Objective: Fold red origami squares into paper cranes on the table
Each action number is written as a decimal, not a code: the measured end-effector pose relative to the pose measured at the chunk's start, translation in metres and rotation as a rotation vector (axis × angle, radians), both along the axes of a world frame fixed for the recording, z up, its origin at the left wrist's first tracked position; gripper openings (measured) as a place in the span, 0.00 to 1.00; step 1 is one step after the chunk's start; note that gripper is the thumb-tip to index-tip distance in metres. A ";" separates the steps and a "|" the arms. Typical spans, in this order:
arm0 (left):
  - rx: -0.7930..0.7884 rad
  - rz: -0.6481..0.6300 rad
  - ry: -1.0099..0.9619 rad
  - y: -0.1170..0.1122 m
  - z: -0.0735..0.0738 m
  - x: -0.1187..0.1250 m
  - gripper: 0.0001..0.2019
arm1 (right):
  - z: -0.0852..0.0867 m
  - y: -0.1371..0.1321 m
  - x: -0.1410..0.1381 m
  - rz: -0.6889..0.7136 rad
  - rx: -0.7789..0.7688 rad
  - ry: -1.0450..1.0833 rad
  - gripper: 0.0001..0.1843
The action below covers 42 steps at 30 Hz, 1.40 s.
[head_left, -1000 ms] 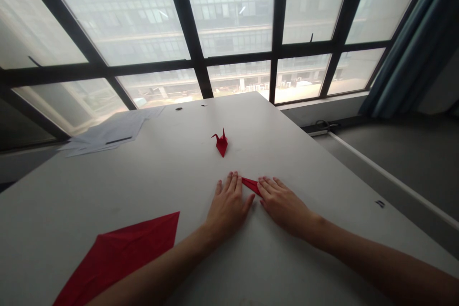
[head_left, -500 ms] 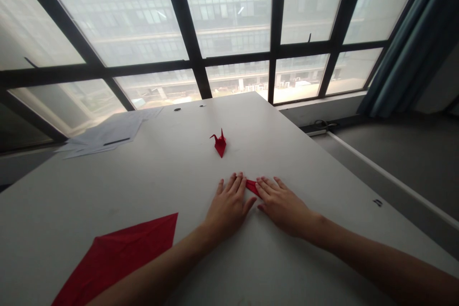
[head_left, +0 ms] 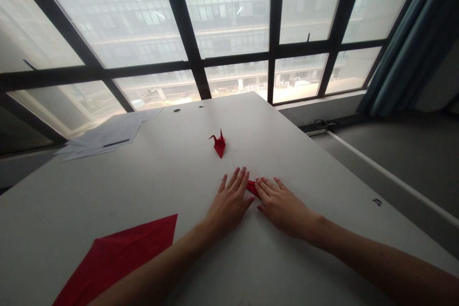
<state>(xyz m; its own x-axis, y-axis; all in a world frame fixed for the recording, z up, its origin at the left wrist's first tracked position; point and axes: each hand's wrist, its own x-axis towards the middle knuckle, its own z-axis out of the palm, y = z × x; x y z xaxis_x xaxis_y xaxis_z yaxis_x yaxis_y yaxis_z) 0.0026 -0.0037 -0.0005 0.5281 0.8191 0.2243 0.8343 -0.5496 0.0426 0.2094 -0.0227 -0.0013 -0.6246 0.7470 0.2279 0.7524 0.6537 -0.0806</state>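
Observation:
A small folded piece of red paper (head_left: pixel 253 188) lies on the white table (head_left: pixel 150 177), mostly covered by my hands. My left hand (head_left: pixel 231 201) is flat over its left end, fingers stretched forward. From the other side my right hand (head_left: pixel 276 201) presses down on the paper's right end, its fingers extended and lying flat. Just beyond them stands a finished red paper crane (head_left: pixel 220 146), touched by neither hand. A large red sheet with creases (head_left: pixel 122 258) rests at the lower left, partly under my left forearm in this view.
Several white papers (head_left: pixel 103 136) with a dark pen (head_left: pixel 115 143) on them lie at the far left of the table. Windows with dark frames (head_left: pixel 193 52) rise behind it. A blue curtain (head_left: pixel 401 48) hangs at the right, past the table's right edge.
My left hand's fingers have slid slightly forward and to the right over the folded paper. My right hand has hardly moved. The crane and the large sheet stay in place.

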 end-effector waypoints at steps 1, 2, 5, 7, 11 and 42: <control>-0.021 -0.059 0.003 0.000 0.001 0.000 0.31 | 0.000 0.000 0.000 0.003 -0.004 -0.001 0.29; -0.043 -0.091 0.004 0.001 0.001 -0.001 0.30 | 0.000 0.001 0.001 0.008 -0.014 -0.002 0.29; -0.088 -0.082 -0.008 0.002 0.001 -0.002 0.30 | 0.002 0.003 0.005 0.034 -0.084 0.001 0.30; -0.097 -0.066 -0.012 0.002 0.000 -0.002 0.31 | 0.004 0.006 0.011 0.060 -0.156 0.007 0.33; -0.095 -0.029 -0.002 0.001 -0.001 -0.001 0.32 | 0.008 0.014 0.022 0.108 -0.254 0.008 0.38; -0.168 -0.222 -0.072 0.004 0.003 -0.003 0.27 | 0.034 0.039 0.045 -0.345 -0.560 0.693 0.19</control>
<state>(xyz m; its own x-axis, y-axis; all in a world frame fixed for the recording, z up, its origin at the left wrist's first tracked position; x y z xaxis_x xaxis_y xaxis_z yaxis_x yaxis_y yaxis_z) -0.0002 0.0006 0.0021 0.6860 0.7143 0.1389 0.6862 -0.6985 0.2031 0.2543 0.0160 0.0330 -0.2097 0.9776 0.0175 0.5637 0.1355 -0.8148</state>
